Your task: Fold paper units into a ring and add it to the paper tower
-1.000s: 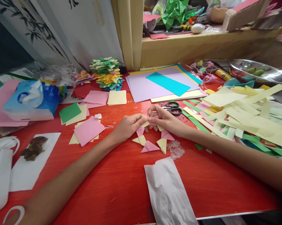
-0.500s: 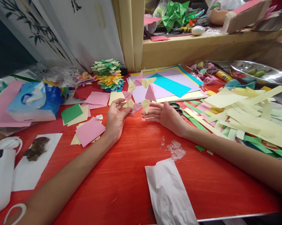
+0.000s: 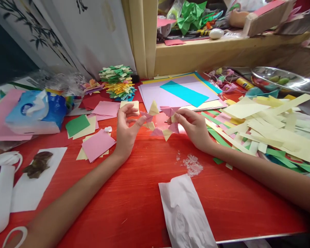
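A ring of folded pink and pale yellow paper pieces (image 3: 167,134) hangs over the red table, between my two hands. My right hand (image 3: 196,129) pinches the ring's right side between thumb and fingers. At the ring's left side, my left hand (image 3: 126,131) has its fingers apart; the thumb tip is by a pink point, and I cannot tell whether it touches. Beyond the ring lie a lilac sheet (image 3: 151,94) and a blue paper strip (image 3: 184,93). Pink paper squares (image 3: 98,144) lie left of my left wrist.
Cut paper strips (image 3: 276,127) heap up at the right, near a metal bowl (image 3: 296,82). A folded-paper stack (image 3: 118,82) stands at the back. White paper (image 3: 187,213) and clear bits (image 3: 193,165) lie in front; a tissue pack (image 3: 36,112) sits left.
The paper ring has tilted flatter and lowered slightly. My right hand has gone from spread fingers to a pinch on its right side. My left hand's fingers have opened away from it.
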